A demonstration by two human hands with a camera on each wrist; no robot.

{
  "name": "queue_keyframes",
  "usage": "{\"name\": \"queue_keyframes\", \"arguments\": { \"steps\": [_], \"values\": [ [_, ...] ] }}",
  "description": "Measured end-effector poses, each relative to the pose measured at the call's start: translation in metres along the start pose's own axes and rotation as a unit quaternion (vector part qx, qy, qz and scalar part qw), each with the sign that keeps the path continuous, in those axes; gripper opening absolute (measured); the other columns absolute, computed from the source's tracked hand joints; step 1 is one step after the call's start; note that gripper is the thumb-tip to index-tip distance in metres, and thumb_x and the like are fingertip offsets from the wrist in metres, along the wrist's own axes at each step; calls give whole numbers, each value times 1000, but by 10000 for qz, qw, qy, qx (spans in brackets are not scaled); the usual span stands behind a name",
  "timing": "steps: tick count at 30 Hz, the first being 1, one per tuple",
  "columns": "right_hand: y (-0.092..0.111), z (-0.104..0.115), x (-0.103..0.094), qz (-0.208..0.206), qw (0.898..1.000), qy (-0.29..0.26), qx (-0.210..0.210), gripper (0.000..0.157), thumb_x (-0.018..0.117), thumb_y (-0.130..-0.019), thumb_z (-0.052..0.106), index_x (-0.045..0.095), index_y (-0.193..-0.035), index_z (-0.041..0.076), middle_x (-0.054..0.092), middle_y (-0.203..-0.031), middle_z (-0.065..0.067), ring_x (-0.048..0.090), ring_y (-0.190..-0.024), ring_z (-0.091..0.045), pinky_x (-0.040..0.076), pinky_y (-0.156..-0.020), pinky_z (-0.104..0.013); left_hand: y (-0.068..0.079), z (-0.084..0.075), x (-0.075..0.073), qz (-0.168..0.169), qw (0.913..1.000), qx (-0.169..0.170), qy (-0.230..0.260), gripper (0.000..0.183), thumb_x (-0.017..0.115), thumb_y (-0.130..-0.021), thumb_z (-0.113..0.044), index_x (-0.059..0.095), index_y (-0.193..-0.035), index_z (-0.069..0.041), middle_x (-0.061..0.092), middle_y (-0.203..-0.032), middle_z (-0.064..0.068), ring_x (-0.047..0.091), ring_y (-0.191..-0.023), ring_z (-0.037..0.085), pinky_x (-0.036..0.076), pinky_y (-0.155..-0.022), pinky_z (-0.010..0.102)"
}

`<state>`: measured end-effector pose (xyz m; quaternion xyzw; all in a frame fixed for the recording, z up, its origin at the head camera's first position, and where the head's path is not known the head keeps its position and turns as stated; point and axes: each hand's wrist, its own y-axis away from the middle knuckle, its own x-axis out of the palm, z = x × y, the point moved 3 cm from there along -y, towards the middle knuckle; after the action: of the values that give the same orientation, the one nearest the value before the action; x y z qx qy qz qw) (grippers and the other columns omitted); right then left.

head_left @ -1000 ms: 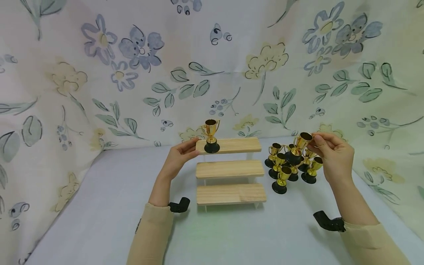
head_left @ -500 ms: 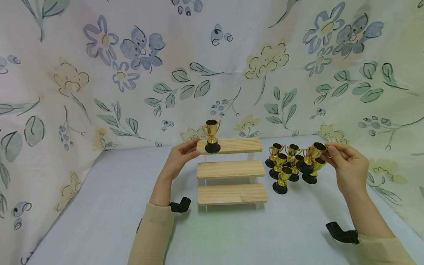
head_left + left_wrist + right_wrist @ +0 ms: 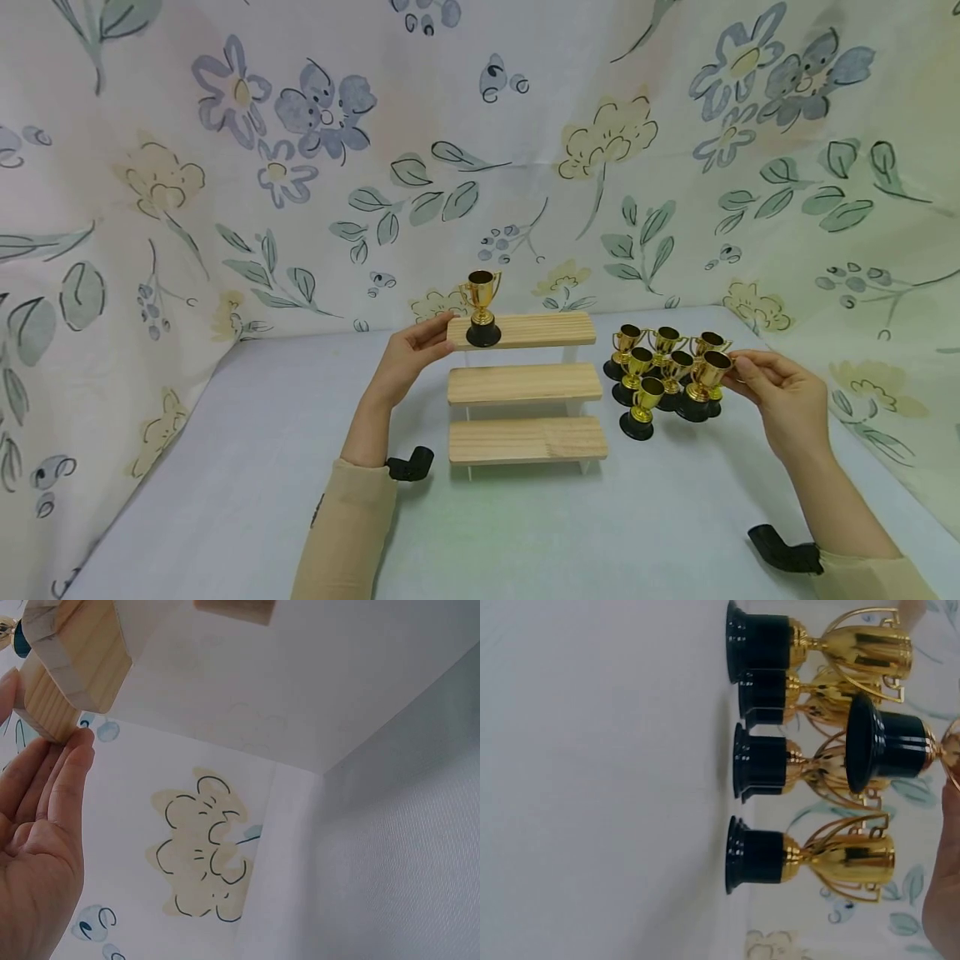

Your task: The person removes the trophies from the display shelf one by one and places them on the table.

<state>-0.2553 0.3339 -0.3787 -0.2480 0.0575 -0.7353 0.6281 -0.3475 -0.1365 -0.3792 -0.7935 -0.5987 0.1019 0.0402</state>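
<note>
A small gold trophy cup (image 3: 483, 293) with a black base stands upright on the left part of the top tier of a three-tier wooden display stand (image 3: 525, 383). My left hand (image 3: 401, 362) holds the left end of that tier, thumb and fingers on either side of the wood (image 3: 46, 705). My right hand (image 3: 791, 404) pinches another gold trophy (image 3: 705, 379) by its handle side. In the right wrist view its black base (image 3: 900, 742) hangs above the level of the other bases. Several similar trophies (image 3: 645, 400) stand upright in a close group beside it.
The lower two tiers of the stand are bare wood. A white cloth (image 3: 540, 533) covers the table, and a flower-printed curtain (image 3: 525, 200) hangs behind and at both sides. A black wrist mount (image 3: 783, 550) juts from each sleeve.
My right hand has moved right, then lower, bringing its trophy from over the back of the group down to the group's right side. My left hand stays on the top tier.
</note>
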Motion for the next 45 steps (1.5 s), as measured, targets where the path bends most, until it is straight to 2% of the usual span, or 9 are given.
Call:
{"name": "queue_keyframes", "arguments": {
  "steps": [4,7,19,33,45],
  "values": [
    [1,-9,-4,453,9984,175,279,18,59,-94,-3,74,-100,4,79,-93,3,76,-82,-7,61,-73,-21,0,-1,0,13,10000,17,6,58,68,-93,-11,47,-148,-10,48,-153,10,49,-140,27,51,-103,19],
    [2,-15,-7,625,9969,185,441,20,58,-95,-4,74,-100,6,78,-93,4,76,-82,-7,60,-74,-21,0,-1,1,17,10000,15,5,59,68,-93,-11,46,-148,-10,48,-153,10,49,-140,27,51,-103,19],
    [3,-25,-16,968,9924,338,672,20,56,-96,-4,73,-102,6,76,-97,6,75,-84,-7,61,-75,-21,1,-1,1,34,10000,40,-17,59,68,-93,-12,47,-148,-9,48,-153,11,49,-140,27,51,-103,19],
    [4,-32,-18,1408,9864,408,747,24,52,-97,-8,71,-103,6,75,-98,5,74,-87,-6,61,-78,-21,2,-1,0,-22,10000,-11,-94,59,69,-93,-13,47,-147,-10,49,-152,10,49,-140,27,50,-105,22],
    [4,-31,-19,1557,9831,285,919,25,50,-98,-7,70,-104,6,74,-100,5,73,-89,-6,61,-81,-22,1,-1,1,-25,10000,-28,-93,59,68,-93,-12,46,-148,-10,48,-153,10,49,-140,27,51,-104,21]
  ]
}}
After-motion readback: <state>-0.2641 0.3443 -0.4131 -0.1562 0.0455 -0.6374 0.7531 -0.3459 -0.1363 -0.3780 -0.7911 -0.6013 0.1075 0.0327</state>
